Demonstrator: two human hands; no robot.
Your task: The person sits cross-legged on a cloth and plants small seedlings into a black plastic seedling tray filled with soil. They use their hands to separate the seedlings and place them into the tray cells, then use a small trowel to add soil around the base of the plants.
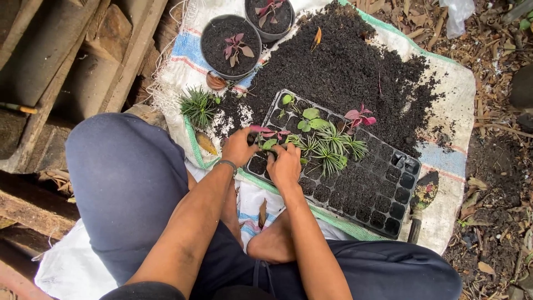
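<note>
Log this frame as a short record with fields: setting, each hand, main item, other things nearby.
setting: person seated on the ground over a white woven sack spread with dark soil
left hand: at the near corner of the seedling tray, fingers at a small red-leaved seedling
right hand: beside it, pressing into the same corner cells
tray: black, soil-filled cells, green and red plants in its near half
soil pile: behind the tray
pots: two black pots with red seedlings, far left
trowel: right of tray
</note>
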